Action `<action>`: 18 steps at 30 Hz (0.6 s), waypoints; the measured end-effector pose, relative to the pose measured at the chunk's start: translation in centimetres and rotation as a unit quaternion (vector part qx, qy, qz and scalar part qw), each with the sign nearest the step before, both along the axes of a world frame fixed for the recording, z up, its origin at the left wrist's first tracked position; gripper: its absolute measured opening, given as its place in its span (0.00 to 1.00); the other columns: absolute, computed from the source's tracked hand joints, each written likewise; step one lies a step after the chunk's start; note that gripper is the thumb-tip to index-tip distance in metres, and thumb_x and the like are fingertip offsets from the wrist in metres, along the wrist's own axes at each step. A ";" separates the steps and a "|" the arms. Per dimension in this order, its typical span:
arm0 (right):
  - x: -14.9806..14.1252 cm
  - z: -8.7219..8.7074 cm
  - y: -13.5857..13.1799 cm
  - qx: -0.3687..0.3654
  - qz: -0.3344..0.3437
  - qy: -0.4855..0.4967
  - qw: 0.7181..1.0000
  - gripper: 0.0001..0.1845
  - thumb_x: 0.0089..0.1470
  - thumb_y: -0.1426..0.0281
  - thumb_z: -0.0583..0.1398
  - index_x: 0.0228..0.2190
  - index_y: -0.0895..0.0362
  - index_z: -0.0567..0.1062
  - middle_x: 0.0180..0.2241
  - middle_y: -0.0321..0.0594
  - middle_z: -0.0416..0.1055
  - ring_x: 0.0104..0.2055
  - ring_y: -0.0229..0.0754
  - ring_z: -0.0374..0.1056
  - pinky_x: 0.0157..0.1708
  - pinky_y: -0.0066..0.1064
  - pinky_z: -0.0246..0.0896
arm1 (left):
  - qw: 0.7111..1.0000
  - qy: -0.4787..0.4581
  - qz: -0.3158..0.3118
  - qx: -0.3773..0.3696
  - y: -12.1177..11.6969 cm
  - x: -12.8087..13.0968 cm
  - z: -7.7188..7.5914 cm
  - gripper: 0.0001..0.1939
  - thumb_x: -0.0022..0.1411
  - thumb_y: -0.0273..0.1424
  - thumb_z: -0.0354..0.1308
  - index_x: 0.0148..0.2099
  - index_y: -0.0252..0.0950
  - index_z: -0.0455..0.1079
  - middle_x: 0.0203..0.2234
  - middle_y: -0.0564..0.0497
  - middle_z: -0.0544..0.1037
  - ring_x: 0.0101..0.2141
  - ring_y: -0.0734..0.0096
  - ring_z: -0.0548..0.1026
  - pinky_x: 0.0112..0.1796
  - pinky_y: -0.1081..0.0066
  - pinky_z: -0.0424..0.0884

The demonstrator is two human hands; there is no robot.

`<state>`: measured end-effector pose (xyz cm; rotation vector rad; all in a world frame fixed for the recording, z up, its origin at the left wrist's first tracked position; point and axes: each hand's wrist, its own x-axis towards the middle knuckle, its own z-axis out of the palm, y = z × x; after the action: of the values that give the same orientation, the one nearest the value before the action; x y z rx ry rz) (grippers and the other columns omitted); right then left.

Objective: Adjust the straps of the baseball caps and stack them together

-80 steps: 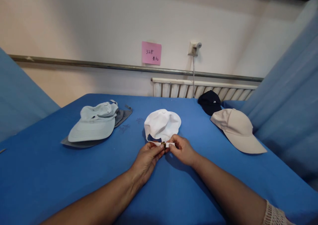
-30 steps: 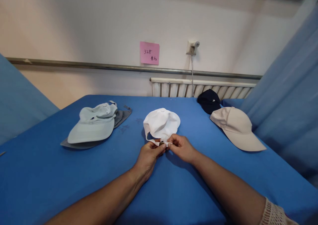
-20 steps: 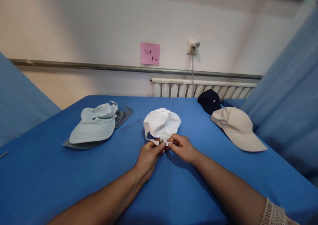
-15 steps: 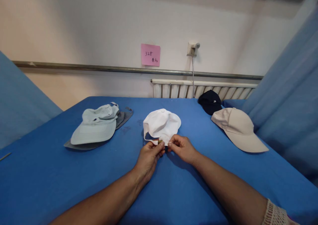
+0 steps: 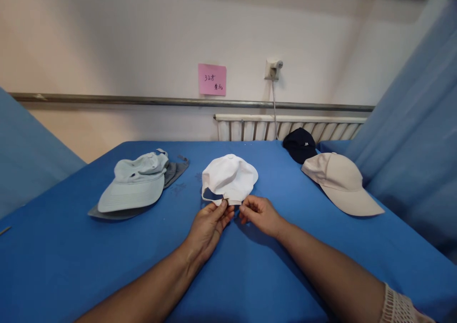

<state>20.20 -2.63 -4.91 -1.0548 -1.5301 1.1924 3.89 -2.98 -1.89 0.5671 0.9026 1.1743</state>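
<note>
A white baseball cap [image 5: 230, 173] stands at the middle of the blue-covered table, its back opening and adjustment strap facing me. My left hand [image 5: 210, 223] pinches that strap at its small buckle, thumb on top. Close by on the right, my right hand [image 5: 260, 213] has its thumb and forefinger closed at the lower edge of the cap, by the strap's end. How much of the edge lies between those fingertips is partly hidden.
On the left lies a pale blue cap [image 5: 132, 190] over a grey one [image 5: 174, 171]. To the right are a beige cap [image 5: 339, 175] and a navy cap [image 5: 298, 144]. Blue curtains [image 5: 417, 123] hang at both sides; a radiator [image 5: 246, 129] is behind the table [image 5: 228, 275].
The strap's loose end, which stood out at my right fingertips, now lies along the band. My left fingers have shifted slightly left at the buckle. The view has moved a little.
</note>
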 end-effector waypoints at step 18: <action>-0.1 -0.7 0.0 -0.030 0.047 -0.013 0.998 0.11 0.53 0.63 0.61 0.25 0.56 0.69 0.25 0.34 0.70 0.26 0.36 0.68 0.31 0.31 0.64 | 0.999 0.024 0.023 0.004 -0.1 -0.1 -0.5 0.12 0.47 0.31 0.73 0.31 0.31 0.74 0.23 0.53 0.76 0.26 0.78 0.73 0.30 0.78 0.72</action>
<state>20.08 -2.62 -5.58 -1.0515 -1.5883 1.3022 3.84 -3.07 -2.40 0.5847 0.9568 1.2105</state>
